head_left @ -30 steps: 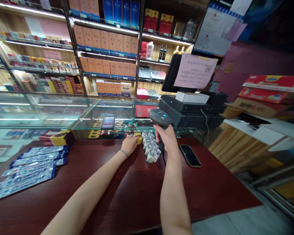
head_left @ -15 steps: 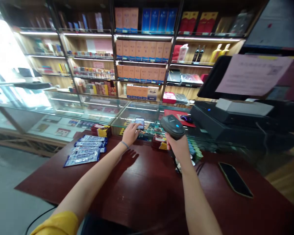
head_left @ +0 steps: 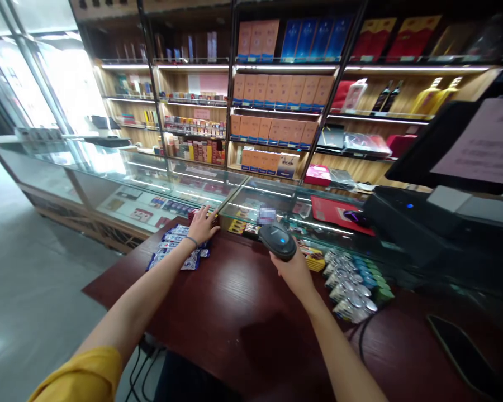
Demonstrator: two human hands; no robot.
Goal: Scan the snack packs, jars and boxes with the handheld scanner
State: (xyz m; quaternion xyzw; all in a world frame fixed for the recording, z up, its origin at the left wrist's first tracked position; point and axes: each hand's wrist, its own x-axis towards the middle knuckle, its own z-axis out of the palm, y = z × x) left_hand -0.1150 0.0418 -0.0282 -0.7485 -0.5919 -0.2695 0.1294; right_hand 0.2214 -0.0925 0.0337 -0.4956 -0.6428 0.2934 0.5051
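My right hand (head_left: 295, 273) is wrapped round a black barcode scanner (head_left: 278, 241) with a lit blue spot on top, held above the wooden desk. Just beyond the scanner, a small phone-like screen (head_left: 266, 215) shows on the glass counter's edge. My left hand (head_left: 203, 226) has its fingers stretched out over a stack of small red packs (head_left: 191, 215), which it mostly hides; whether it touches them I cannot tell. Below its wrist lie several blue-and-white sachets (head_left: 190, 261). Yellow packs (head_left: 314, 260) sit right of my right hand, beside rows of small silver-topped cans (head_left: 352, 290).
A glass display counter (head_left: 171, 173) runs along the desk's far side. Right of it stand a black monitor (head_left: 427, 145) and a red mat (head_left: 331, 215) with a mouse. A dark phone (head_left: 461, 346) lies on the desk (head_left: 235, 312) at the right. Cables hang below the desk.
My left hand has left the small screen and moved left to the red packs. The scanner in my right hand has moved lower and nearer the screen. The view has swung left.
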